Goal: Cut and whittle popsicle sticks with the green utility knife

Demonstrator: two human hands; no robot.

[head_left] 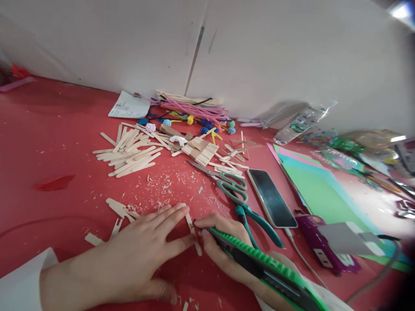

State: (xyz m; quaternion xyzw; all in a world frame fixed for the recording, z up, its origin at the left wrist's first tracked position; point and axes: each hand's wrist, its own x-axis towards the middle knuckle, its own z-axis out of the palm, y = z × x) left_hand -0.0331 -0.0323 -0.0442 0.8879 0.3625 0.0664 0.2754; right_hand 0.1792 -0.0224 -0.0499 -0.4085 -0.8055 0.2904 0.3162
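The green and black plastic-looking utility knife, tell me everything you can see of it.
The green and black plastic-looking utility knife has a long, slim body with a bright green ridged upper edge and a dark side. The person's right hand grips it near the front, fingers hiding part of it. It slants, front end toward the pale, narrow wooden craft stick, rear running out of the picture's bottom edge. Whether its blade touches the stick is unclear.

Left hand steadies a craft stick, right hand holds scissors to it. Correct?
Wrong tool. In the head view, the left hand steadies a craft stick, but the right hand holds a green cutter to it; the scissors lie on the table.
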